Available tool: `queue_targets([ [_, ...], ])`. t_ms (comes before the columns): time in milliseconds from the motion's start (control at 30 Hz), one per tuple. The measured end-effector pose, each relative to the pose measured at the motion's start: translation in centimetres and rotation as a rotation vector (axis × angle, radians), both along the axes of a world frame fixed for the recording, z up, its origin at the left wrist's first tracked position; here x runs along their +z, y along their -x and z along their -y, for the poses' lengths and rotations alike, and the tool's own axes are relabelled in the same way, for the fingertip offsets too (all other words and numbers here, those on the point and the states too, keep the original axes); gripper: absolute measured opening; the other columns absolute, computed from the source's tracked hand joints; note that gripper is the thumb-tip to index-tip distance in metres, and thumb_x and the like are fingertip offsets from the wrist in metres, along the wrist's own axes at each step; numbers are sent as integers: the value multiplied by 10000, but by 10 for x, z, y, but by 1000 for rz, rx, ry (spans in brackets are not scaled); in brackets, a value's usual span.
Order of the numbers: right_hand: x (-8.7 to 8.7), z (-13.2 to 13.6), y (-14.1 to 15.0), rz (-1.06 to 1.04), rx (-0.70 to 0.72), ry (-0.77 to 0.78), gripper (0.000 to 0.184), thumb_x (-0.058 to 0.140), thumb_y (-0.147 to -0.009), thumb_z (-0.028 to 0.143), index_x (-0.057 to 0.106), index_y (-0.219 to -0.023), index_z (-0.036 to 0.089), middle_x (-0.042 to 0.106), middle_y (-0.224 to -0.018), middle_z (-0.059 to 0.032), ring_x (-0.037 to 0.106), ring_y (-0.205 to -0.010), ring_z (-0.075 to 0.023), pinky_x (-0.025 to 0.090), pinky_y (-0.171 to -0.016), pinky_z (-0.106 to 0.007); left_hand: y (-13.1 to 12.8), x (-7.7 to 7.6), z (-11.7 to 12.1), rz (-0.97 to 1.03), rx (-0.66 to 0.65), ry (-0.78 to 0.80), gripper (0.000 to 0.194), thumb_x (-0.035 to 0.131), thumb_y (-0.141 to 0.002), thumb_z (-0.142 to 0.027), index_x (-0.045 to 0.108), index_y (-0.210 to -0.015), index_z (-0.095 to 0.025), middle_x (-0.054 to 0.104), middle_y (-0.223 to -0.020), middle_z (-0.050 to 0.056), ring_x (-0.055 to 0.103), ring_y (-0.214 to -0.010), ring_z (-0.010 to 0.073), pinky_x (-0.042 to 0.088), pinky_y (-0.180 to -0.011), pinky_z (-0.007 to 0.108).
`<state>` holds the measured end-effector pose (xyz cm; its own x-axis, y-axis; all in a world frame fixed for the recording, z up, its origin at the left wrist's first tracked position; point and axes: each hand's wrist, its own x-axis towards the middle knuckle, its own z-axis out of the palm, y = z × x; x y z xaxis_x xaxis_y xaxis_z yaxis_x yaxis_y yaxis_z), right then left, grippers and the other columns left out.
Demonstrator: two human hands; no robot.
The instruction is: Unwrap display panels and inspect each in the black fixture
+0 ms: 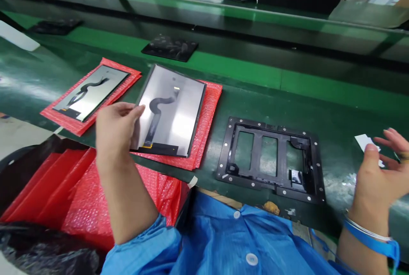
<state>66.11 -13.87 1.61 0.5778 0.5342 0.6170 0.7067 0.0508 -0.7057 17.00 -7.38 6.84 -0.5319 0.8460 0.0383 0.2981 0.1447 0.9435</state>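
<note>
Left hand (116, 128) pinches, between thumb and fingers, the left edge of a flat rectangular display panel with a silvery back and thin dark border (183, 115). The panel, left of centre, overlaps a red bubble-wrap pouch (209, 113) on the dark green tabletop (255, 96); whether its edge is raised from the pouch cannot be told. A dark, curved ribbon cable (155, 115) runs along the panel's back towards a black strip at the near edge.

To the left, a second silvery display panel (100, 92) lies on another red bubble-wrap pouch (73, 128). To the right, well apart from the held panel, a black rectangular frame with three openings and small pale round spots along its border (257, 153) lies flat.

Right hand (385, 164), at the far right, has its fingers spread; beside its thumb appear small white pieces (364, 141), contact with which cannot be determined. A blue band (367, 239) encircles the right wrist. Below the left forearm, further red bubble-wrap pouches (84, 198) fill a dark container. Beyond the held panel lies a flat black plate (169, 48).
</note>
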Motion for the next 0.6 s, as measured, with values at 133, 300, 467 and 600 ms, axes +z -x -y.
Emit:
queue_targets([
  [133, 6, 4, 44, 66, 316, -86, 564, 684, -834, 189, 612, -1386, 277, 686, -1320, -109, 715, -1044, -263, 568, -768, -412, -19, 24, 20, 180, 40, -179, 295, 841, -612, -274, 623, -794, -196, 684, -593, -107, 575, -470, 74, 479, -442, 181],
  [300, 24, 15, 105, 511, 894, -40, 778, 729, -844, 155, 408, -1549, 228, 659, -1368, -109, 589, -1301, -254, 547, -1009, -439, -90, 15, 36, 613, -262, -129, 476, 917, -513, -194, 664, -916, -190, 742, -674, -45, 626, -490, 86, 512, -479, 166],
  [467, 28, 17, 125, 755, 1033, -39, 501, 493, -961, 41, 521, -1445, 167, 696, -1310, -96, 569, -1334, -200, 522, -1073, -401, -157, -3, 46, 794, -470, 3, 447, 830, -695, -239, 640, -1096, -181, 769, -912, 35, 720, -712, 162, 559, -573, 213],
  [600, 33, 19, 97, 606, 984, -16, 466, 487, -964, 65, 578, -1399, 203, 702, -1307, -54, 615, -1279, -224, 582, -994, -412, -179, 3, 56, 850, -696, -8, 520, 776, -799, -280, 610, -1287, -218, 704, -1255, 96, 711, -1067, 262, 589, -652, 245],
])
